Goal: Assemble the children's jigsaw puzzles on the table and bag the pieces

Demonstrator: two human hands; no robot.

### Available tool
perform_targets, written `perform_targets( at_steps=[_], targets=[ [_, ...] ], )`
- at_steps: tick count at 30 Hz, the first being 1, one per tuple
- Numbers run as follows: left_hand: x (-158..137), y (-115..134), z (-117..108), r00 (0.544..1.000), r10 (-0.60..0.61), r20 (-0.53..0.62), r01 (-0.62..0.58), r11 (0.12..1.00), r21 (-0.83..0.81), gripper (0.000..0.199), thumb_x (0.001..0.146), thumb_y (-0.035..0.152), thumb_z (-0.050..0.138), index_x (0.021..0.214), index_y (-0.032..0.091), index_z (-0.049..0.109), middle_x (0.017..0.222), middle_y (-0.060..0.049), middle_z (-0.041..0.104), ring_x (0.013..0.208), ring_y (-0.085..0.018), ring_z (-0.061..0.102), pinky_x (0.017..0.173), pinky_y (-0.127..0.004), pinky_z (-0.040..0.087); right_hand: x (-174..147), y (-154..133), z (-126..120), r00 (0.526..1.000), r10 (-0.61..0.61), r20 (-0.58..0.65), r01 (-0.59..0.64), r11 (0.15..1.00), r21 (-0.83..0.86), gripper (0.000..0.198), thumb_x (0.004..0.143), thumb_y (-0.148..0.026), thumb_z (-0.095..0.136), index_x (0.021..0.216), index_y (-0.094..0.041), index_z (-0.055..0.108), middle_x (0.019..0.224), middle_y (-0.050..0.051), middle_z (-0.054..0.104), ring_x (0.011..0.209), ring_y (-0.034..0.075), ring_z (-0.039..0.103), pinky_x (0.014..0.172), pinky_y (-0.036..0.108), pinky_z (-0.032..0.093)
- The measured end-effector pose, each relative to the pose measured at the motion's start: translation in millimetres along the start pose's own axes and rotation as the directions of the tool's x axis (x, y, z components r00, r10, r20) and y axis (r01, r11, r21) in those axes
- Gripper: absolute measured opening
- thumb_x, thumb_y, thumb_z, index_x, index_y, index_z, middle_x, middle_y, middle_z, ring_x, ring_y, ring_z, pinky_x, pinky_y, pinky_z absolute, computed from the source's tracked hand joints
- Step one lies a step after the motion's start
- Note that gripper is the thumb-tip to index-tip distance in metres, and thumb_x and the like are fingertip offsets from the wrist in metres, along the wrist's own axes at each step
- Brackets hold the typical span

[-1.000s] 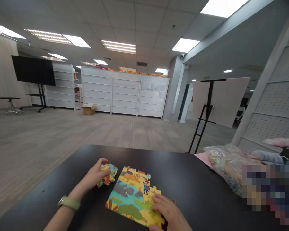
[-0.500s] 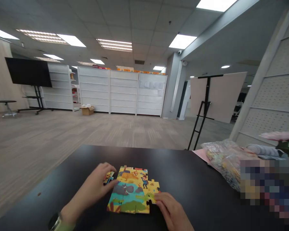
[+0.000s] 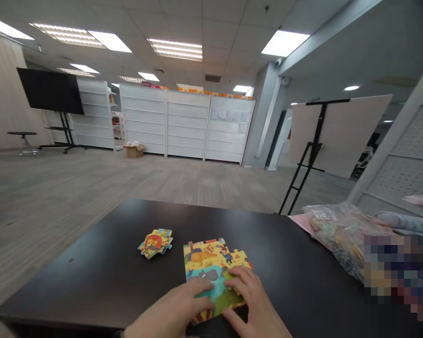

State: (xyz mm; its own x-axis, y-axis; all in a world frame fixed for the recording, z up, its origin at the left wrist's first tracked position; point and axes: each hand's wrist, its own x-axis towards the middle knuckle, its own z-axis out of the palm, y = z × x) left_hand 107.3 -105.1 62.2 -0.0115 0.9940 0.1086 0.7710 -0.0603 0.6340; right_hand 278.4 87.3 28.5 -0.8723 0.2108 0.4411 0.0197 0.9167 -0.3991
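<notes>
A partly joined jigsaw puzzle (image 3: 200,257) lies on the black table, showing a leopard, a hippo in blue water and a small figure. My left hand (image 3: 178,305) rests on its lower left part, fingers stretched out and apart. From the right, my right hand (image 3: 255,300) grips the puzzle's lower right side, fingers on top and thumb at the bottom edge. Both hands hide parts of the picture. To the left sits a small pile of loose puzzle pieces (image 3: 155,243), apart from both hands; a red and yellow one is on top.
On the right of the black table (image 3: 102,263) are clear plastic bags (image 3: 333,230) on a pink sheet, with rolled grey cloth behind. Beyond the table stand a board on a black easel (image 3: 312,150), white shelves (image 3: 186,126) and a cardboard box (image 3: 134,150).
My left hand has left the loose pieces and moved right onto the puzzle. My right hand now reaches further over it. The view has shifted, and the puzzle appears turned slightly.
</notes>
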Motion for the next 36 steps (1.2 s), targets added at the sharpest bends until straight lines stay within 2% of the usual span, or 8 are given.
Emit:
perform_targets(
  at_steps=[3,7,13,19,23,26,31,36],
  targets=[
    [-7,11,-13,0.998,0.018,0.059,-0.018,1.000,-0.010,0.053,0.078,0.007,0.077,0.121,0.038,0.071,0.129,-0.001,0.068,0.118,-0.026,0.065,0.101,-0.032,0.051,2,0,0,0.997,0.025,0.075,-0.024,1.000,-0.010,0.035,0.080,-0.023,0.071,0.115,-0.023,0.069,0.137,0.013,0.064,0.131,0.033,0.056,0.108,0.053,0.049],
    [-12,7,-20,0.999,0.007,-0.032,-0.007,1.000,-0.019,0.050,0.084,0.006,0.066,0.122,0.038,0.070,0.123,0.001,0.072,0.114,-0.024,0.067,0.102,-0.031,0.050,6,1,4,0.989,0.095,0.110,-0.097,0.995,0.016,0.023,0.088,-0.030,0.070,0.111,-0.027,0.072,0.133,0.009,0.067,0.129,0.031,0.058,0.107,0.050,0.050],
    [-3,-14,-16,0.994,0.051,-0.097,-0.041,0.994,0.101,0.065,0.087,-0.003,0.043,0.135,0.038,0.060,0.136,0.000,0.064,0.122,-0.021,0.062,0.106,-0.030,0.048,8,6,13,0.987,0.149,-0.053,-0.149,0.989,0.006,0.013,0.089,-0.028,0.070,0.101,-0.026,0.074,0.118,0.007,0.072,0.113,0.028,0.066,0.098,0.042,0.056],
    [12,-9,3,0.973,0.211,-0.094,-0.185,0.955,0.232,0.053,0.094,-0.001,0.039,0.131,0.030,0.062,0.129,-0.006,0.066,0.119,-0.022,0.062,0.104,-0.031,0.048,1,10,12,0.996,0.078,-0.049,-0.082,0.992,-0.094,0.049,0.079,-0.035,0.080,0.126,-0.033,0.067,0.140,0.009,0.063,0.130,0.035,0.055,0.104,0.052,0.048],
    [18,1,13,0.938,0.337,-0.080,-0.293,0.896,0.333,0.039,0.104,0.012,0.037,0.128,0.027,0.064,0.118,-0.010,0.071,0.106,-0.024,0.066,0.096,-0.034,0.051,1,9,10,1.000,-0.003,-0.007,0.002,0.997,-0.083,0.034,0.091,-0.023,0.065,0.124,-0.032,0.068,0.132,0.006,0.069,0.124,0.028,0.060,0.102,0.047,0.049],
    [18,-5,16,0.905,0.358,-0.231,-0.256,0.890,0.376,0.034,0.105,0.017,0.041,0.124,0.028,0.067,0.103,-0.008,0.073,0.091,-0.023,0.067,0.083,-0.032,0.053,2,9,10,0.999,-0.034,-0.029,0.031,0.996,-0.079,0.027,0.095,-0.024,0.063,0.120,-0.030,0.070,0.122,0.005,0.074,0.118,0.027,0.065,0.100,0.046,0.051],
    [26,-26,15,0.737,0.229,-0.636,-0.134,0.972,0.195,0.037,0.100,0.008,0.038,0.117,0.026,0.066,0.093,-0.005,0.061,0.080,-0.017,0.062,0.072,-0.026,0.053,5,6,5,0.995,-0.056,-0.084,0.049,0.995,-0.082,0.024,0.097,-0.025,0.061,0.118,-0.029,0.071,0.119,0.005,0.076,0.114,0.025,0.067,0.098,0.041,0.053],
    [44,-28,14,0.745,0.175,-0.643,-0.052,0.977,0.206,0.045,0.086,-0.005,0.034,0.110,0.021,0.063,0.096,-0.007,0.055,0.090,-0.020,0.057,0.082,-0.031,0.052,3,9,2,0.980,-0.100,-0.175,0.088,0.993,-0.076,0.021,0.098,-0.024,0.058,0.115,-0.029,0.070,0.112,0.002,0.077,0.103,0.021,0.071,0.091,0.034,0.056]
  ],
)
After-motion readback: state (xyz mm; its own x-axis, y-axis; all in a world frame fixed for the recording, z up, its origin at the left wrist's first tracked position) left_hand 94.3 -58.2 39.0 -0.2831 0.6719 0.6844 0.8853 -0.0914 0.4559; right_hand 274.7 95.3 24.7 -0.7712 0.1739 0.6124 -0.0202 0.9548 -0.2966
